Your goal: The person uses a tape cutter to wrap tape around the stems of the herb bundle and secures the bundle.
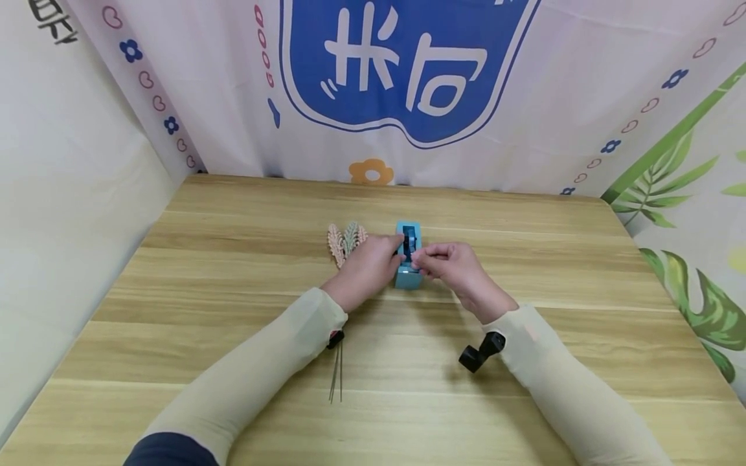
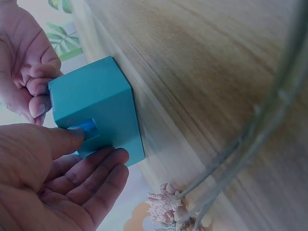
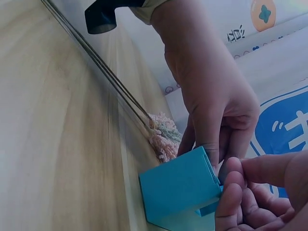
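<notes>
A teal tape dispenser stands on the table between both hands, with a dark roll in its top opening. My left hand holds the dispenser from its left side. In the left wrist view the left thumb presses at a side cutout, and the other fingers lie along the body. At the serrated front edge my right hand pinches with thumb and index finger, apparently on the clear tape end; the strip itself is barely visible. Left of the dispenser lie pink and green artificial flower sprigs, partly covered by the left hand.
Thin sprig stems run toward the near side, passing under the left forearm. The wooden table ends at a printed curtain behind. A black wrist camera hangs by the right sleeve.
</notes>
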Available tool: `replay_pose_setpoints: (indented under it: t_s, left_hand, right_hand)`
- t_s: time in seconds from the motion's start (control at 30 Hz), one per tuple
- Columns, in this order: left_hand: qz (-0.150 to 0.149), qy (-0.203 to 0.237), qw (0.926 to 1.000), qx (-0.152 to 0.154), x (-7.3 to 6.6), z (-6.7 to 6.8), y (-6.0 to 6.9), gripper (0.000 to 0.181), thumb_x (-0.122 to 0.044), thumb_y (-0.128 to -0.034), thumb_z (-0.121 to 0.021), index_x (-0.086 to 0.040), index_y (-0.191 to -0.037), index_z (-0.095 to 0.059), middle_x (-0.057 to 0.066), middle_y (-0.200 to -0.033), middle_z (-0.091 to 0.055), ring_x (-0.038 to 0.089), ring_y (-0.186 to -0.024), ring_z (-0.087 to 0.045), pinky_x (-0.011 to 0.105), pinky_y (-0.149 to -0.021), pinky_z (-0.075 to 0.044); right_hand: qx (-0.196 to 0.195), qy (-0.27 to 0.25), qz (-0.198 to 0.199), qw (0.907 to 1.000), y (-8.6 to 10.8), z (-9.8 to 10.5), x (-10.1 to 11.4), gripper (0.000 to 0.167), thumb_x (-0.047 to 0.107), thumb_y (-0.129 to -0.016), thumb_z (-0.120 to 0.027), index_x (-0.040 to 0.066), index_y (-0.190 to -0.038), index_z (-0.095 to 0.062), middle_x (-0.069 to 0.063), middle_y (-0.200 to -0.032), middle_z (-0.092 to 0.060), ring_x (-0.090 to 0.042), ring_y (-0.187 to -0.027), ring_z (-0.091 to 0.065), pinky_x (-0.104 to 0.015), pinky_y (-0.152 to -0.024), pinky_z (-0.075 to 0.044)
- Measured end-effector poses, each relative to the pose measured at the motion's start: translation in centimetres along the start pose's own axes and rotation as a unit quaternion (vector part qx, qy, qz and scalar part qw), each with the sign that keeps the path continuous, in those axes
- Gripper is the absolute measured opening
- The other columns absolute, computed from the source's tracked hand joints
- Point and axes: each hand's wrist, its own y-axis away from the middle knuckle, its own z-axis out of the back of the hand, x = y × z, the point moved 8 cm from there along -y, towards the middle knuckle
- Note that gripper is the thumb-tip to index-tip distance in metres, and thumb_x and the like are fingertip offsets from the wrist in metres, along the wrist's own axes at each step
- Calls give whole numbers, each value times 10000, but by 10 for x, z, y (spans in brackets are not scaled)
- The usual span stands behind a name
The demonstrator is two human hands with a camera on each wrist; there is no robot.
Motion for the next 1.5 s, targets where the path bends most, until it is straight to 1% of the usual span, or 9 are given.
replay_pose_setpoints:
  t_s: [0.17,0.33,0.47,0.6,0.87,1.1,1.23,1.33,1.5]
  left_hand:
    - [-14,2,10000,-58,1,3,1,404,-192,-1075,-602,-25,-1443,-599,134,-1222,-750,148,-906,-673,346,-830,-604]
    - [-64,27,10000,-63,1,3,1,407,-187,-1069,-614,-18,-1439,-602,126,-1170,-758,148,-849,-643,323,-789,-578]
    - [-26,53,10000,3,0,2,1,426,-191,-1072,-608,-19,-1461,-583,129,-1208,-755,142,-833,-642,307,-766,-565]
    - [14,70,10000,19,0,1,1,443,-194,-1075,-603,-24,-1482,-565,132,-1247,-747,140,-840,-649,305,-766,-565]
    - [-31,93,10000,-7,-1,2,1,397,-188,-1070,-611,-15,-1428,-610,96,-1067,-752,147,-785,-627,279,-723,-544]
    - [-7,46,10000,-11,-2,1,0,408,-189,-1069,-615,-13,-1437,-602,109,-1113,-756,145,-821,-631,287,-756,-562]
    - [5,53,10000,-27,-1,1,0,413,-186,-1067,-619,-14,-1441,-598,116,-1135,-760,144,-833,-650,294,-767,-581]
    - [32,80,10000,-48,-1,1,1,415,-187,-1066,-622,-17,-1444,-597,123,-1175,-761,141,-863,-670,309,-802,-601]
    - [17,83,9999,-66,-1,1,1,406,-187,-1067,-620,-17,-1435,-604,125,-1194,-761,143,-900,-691,326,-851,-615]
  right_hand:
    - [82,-149,-29,9999,4,-3,-1,290,147,-1032,-666,-95,-1187,-698,95,-814,-748,-56,-771,-669,-249,-789,-588]
    - [117,-306,-80,9994,7,-4,-5,246,147,-1023,-679,-78,-1120,-706,70,-823,-743,-55,-753,-648,-222,-761,-580]
    - [142,-480,-204,9985,11,-5,-10,224,143,-1037,-657,-56,-1127,-706,75,-835,-742,-48,-764,-659,-227,-781,-590]
    - [161,-637,-202,9976,15,-8,-13,205,121,-1042,-641,-45,-1141,-709,93,-838,-747,-39,-781,-683,-232,-794,-596]
    - [105,-802,-241,9964,20,-12,-20,227,83,-1037,-633,-100,-1160,-687,76,-828,-746,-48,-764,-681,-201,-761,-593]
    - [3,-1004,-405,9941,25,-13,-27,207,99,-1037,-631,-79,-1124,-693,71,-819,-740,-56,-756,-659,-196,-748,-580]
    - [22,-1064,-371,9936,28,-16,-29,222,83,-1036,-624,-108,-1137,-676,61,-819,-740,-52,-750,-655,-194,-738,-573]
    - [21,-1074,-384,9935,30,-17,-32,248,78,-1031,-629,-132,-1160,-659,45,-828,-744,-60,-754,-659,-199,-738,-574]
    - [29,-1061,-400,9935,35,-19,-35,244,81,-1021,-648,-127,-1146,-668,30,-846,-750,-79,-773,-669,-203,-745,-577]
